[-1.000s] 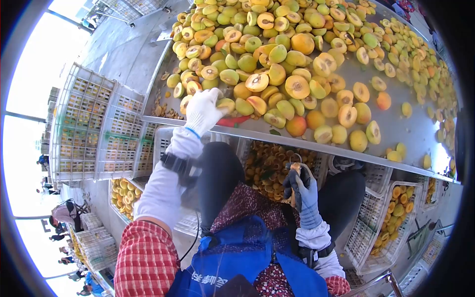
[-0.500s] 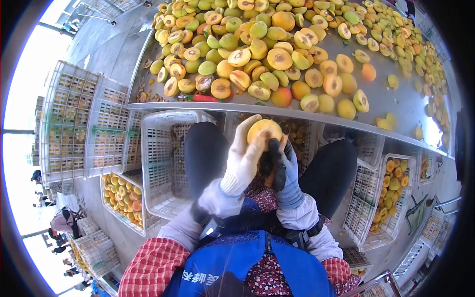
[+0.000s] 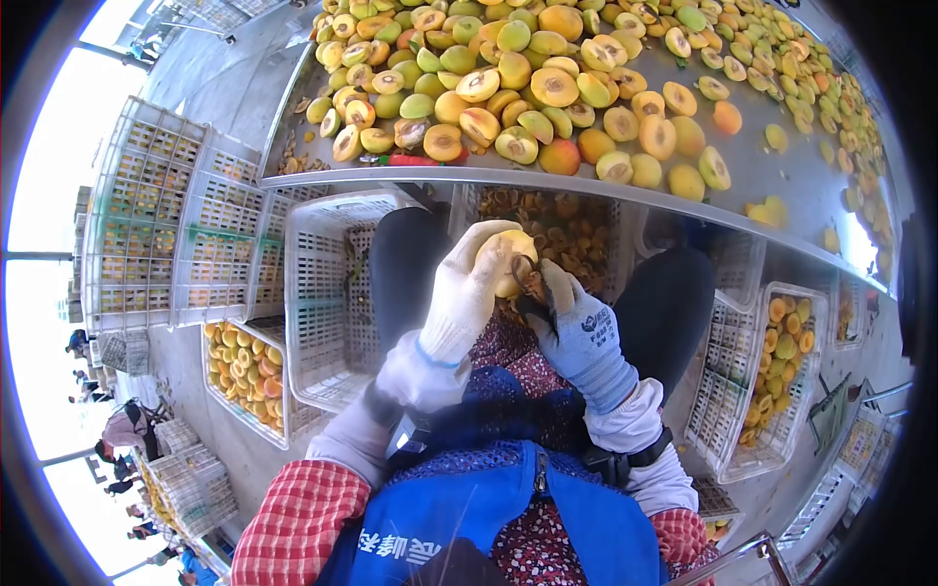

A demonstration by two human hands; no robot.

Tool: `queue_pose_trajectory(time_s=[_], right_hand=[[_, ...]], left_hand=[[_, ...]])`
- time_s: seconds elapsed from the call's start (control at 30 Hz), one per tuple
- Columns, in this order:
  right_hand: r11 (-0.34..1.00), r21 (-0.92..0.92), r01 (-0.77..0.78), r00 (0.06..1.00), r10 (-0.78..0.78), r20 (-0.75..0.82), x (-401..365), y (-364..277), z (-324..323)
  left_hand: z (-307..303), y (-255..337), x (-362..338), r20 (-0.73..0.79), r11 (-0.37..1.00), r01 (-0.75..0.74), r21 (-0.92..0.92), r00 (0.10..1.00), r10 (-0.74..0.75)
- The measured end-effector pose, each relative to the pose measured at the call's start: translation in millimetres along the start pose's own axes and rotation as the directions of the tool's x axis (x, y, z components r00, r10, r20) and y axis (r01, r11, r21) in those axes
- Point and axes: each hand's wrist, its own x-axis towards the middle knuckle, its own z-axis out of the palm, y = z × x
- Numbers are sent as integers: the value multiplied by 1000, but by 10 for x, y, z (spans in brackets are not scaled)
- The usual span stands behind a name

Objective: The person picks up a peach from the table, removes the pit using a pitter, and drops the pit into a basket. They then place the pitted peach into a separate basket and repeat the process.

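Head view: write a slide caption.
White-gloved left hand holds a yellow fruit against the dark looped tool in the blue-gloved right hand, beside a silver metal table.

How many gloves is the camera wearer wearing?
2: a white glove on the left hand, holding a stone fruit, and a blue-and-black glove on the right hand, holding a looped tool.

Grey concrete floor (image 3: 181, 391). Metal desk (image 3: 586, 191), raised rim, glare at right end. Stacked white slatted crates (image 3: 147, 220) on the left. Blown-out daylight (image 3: 54, 166) beyond, crossed by dark posts (image 3: 41, 256). Chrome rail (image 3: 777, 565), lower right.
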Motion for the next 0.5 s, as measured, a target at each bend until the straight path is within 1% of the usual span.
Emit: queue_pose_trajectory(time_s=[0.03,0.13,0.23,0.33,0.43,0.5], right_hand=[[999,22,27,1000,-28,10,-21,17,-7],[996,-27,80,995,-82,-53,-43,-45,-35],[999,-42,21,1000,-22,-13,-75,-114,-4],[997,-80,-7,1000,8,11,-110,-146,45],[1000,-15,-2,999,2,44,-176,-180,113],[998,67,-13,998,9,68,-229,-136,209]], left_hand=[[4,4,-14,-14,1000,3,24,1000,-3],[74,49,-100,-29,1000,-29,0,999,29],[89,161,-141,-34,980,-93,177,994,101],[76,277,-157,-22,965,-77,249,996,85],[31,250,-127,3,972,80,222,997,-83],[42,249,-142,-6,961,95,262,995,-96]])
